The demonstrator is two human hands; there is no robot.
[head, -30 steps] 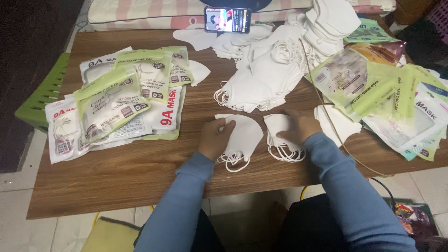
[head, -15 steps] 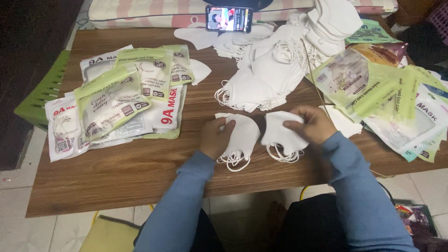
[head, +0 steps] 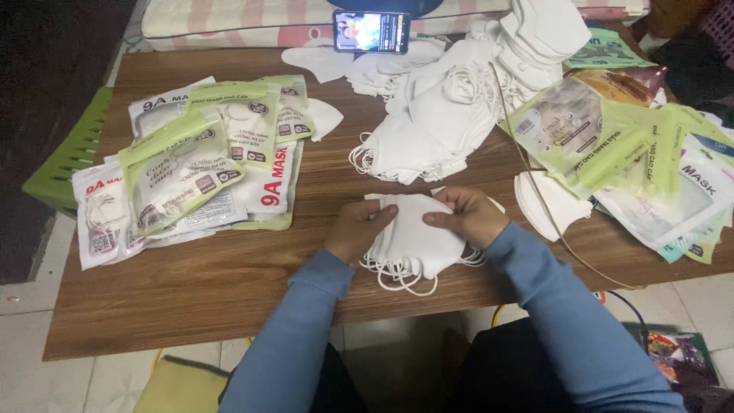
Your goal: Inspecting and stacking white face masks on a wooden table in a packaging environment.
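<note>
A small stack of folded white face masks lies near the front edge of the wooden table, ear loops trailing toward me. My left hand grips the stack's left edge. My right hand holds its right side, thumb on top. Both arms wear blue sleeves. Just beyond my hands sits a big loose heap of white masks.
Packaged masks in green-and-white bags pile at the left; more bags lie at the right. A phone with a lit screen stands at the far edge. A thin cord crosses the right side. A green stool stands left.
Two separate mask piles lay side by side under my hands; my right hand has brought its pile leftward onto the other, making one stack held between both hands.
</note>
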